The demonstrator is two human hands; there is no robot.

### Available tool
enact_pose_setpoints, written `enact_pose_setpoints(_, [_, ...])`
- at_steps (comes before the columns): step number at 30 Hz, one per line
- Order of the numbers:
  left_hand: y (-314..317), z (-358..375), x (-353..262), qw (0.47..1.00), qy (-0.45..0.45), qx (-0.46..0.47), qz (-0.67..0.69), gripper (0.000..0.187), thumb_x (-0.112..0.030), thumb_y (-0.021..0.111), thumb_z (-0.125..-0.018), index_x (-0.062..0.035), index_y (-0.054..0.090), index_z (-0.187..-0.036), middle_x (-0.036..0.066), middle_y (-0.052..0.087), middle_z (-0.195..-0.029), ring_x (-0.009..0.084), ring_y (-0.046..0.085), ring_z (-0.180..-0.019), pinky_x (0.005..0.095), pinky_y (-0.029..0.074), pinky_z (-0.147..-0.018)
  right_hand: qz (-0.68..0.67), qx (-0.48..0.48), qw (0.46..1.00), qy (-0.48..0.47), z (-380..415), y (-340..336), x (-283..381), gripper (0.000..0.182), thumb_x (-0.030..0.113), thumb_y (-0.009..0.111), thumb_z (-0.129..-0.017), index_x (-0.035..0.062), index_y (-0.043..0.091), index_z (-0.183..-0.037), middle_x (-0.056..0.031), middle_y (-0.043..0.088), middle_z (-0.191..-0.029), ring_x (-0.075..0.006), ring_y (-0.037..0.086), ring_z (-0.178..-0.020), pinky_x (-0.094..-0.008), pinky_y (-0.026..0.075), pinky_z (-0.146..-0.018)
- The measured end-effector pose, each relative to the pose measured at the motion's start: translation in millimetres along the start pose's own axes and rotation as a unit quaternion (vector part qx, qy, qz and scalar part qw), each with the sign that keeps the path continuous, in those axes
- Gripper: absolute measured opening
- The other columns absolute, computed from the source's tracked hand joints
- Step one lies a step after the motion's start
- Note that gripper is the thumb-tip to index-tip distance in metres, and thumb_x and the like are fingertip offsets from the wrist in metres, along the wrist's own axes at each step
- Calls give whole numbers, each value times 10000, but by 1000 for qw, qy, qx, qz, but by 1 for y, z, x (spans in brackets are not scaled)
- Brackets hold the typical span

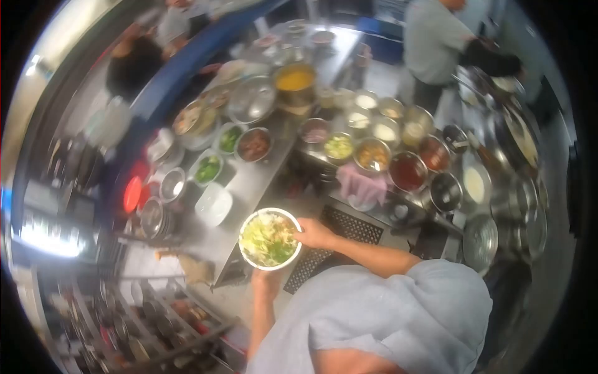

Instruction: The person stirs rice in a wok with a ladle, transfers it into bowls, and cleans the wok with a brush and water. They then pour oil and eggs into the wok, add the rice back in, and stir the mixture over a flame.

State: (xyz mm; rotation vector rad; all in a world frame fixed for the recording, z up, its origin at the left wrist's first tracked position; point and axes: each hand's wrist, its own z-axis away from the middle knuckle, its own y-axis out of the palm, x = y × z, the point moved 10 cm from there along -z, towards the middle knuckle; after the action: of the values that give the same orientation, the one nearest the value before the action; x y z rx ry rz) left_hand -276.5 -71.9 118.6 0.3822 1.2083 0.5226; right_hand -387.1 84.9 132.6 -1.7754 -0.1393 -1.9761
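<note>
While gripped at the rim from two sides, bowl [270, 239] held clear over the near edge of the steel surface [249, 181], partly above the gap and the black mat [339, 234] below. Left hand [266, 282] under and against the near rim, fingers mostly hidden by the bowl, so exact grip hard to tell; right hand [314, 233] curled on the far-right rim, fingers closed on the edge, thumb apparently near the food. Filled close to the brim with shredded greens and pale pieces, so probably top-heavy with loose contents. Likely trouble: a slight tilt toward either side and a spill of greens over the rim onto the mat or floor; a slick or hot rim and a slip out of the right-hand pinch; a thumb dipping into the food. Crowded ground just ahead too: white bowl [213, 204] close by on the left, small steel cups [173, 185] beyond it, green-filled dishes [208, 168] further up, pink cloth [361, 182] hanging to the right, and a row of sauce pots [408, 171] behind that. Any careless swing could clip one of these and tip it. Another person [436, 40] at work far up the line, well apart, so little risk of a collision.
</note>
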Motion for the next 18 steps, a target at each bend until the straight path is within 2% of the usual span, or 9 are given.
enact_pose_setpoints(2, [56, 17, 10, 998, -45, 17, 49, 577, -149, 581, -819, -31, 400, -1355, 150, 512, -1304, 294, 554, -1152, 417, 510, -909, 21, -36, 999, 20, 26, -25, -20, 332, 252, 620, -761, -32, 627, -932, -215, 666, -842, -312, 670, -783, -405, 508, -716])
enact_pose_setpoints(6, [76, 16, 39, 980, -87, 101, 151, 574, -96, 545, -811, -33, 390, -1360, 158, 504, -1311, 316, 541, -1162, 448, 494, -917, 21, -80, 995, 61, 65, -68, -33, 327, 246, 615, -768, -29, 622, -945, -218, 665, -850, -336, 666, -800, -409, 509, -722])
enact_pose_setpoints(10, [98, -16, 47, 980, -155, 101, 68, 582, -75, 535, -792, -35, 396, -1355, 166, 518, -1294, 317, 571, -1100, 468, 510, -856, 75, -110, 989, 70, 73, -111, -11, 380, 282, 629, -796, -16, 600, -1031, -240, 657, -889, -352, 659, -869, -408, 501, -771])
enact_pose_setpoints(12, [105, -43, 54, 981, -173, 84, 28, 549, -44, 526, -793, -51, 421, -1332, 148, 558, -1238, 278, 602, -1026, 401, 527, -741, 63, -85, 994, -16, 68, -130, 9, 325, 251, 621, -837, -9, 599, -1031, -204, 662, -887, -311, 665, -852, -393, 503, -746])
enact_pose_setpoints(13, [103, -55, 51, 983, -171, 61, 13, 535, -28, 522, -794, -60, 433, -1321, 139, 578, -1210, 258, 617, -988, 368, 536, -684, 40, -5, 997, -71, 52, -135, 1, 250, 211, 608, -876, 13, 607, -1027, -139, 655, -888, -245, 661, -805, -361, 505, -703])
enact_pose_setpoints(15, [118, -72, 37, 993, -116, 14, -5, 483, -6, 491, -797, -25, 449, -1278, 132, 620, -1105, 238, 631, -869, 328, 504, -605, -174, -42, 982, 56, 24, -203, -20, 227, 242, 613, -902, 41, 602, -1008, -93, 637, -925, -176, 633, -733, -296, 502, -585])
enact_pose_setpoints(16, [120, -82, 34, 996, -85, -6, -16, 473, 3, 478, -779, -3, 454, -1251, 136, 624, -1064, 235, 625, -842, 329, 504, -602, -106, -194, 975, 6, 2, -265, -23, 283, 267, 601, -906, 43, 571, -1078, -83, 638, -888, -159, 623, -647, -279, 482, -508])
enact_pose_setpoints(17, [122, -89, 34, 997, -71, -21, 10, 474, 4, 473, -773, 3, 454, -1247, 140, 624, -1059, 237, 624, -831, 330, 501, -597, -84, -248, 963, 65, -22, -317, -56, 366, 308, 586, -911, 35, 540, -1151, -84, 639, -859, -152, 606, -568, -273, 466, -471])
enact_pose_setpoints(18, [129, -97, 38, 997, -67, -27, 32, 476, 5, 467, -767, 9, 454, -1243, 144, 624, -1054, 239, 624, -820, 330, 499, -592, -59, -401, 913, 43, -36, -374, -77, 461, 362, 603, -889, 16, 533, -1186, -95, 639, -795, -150, 593, -531, -263, 441, -445])
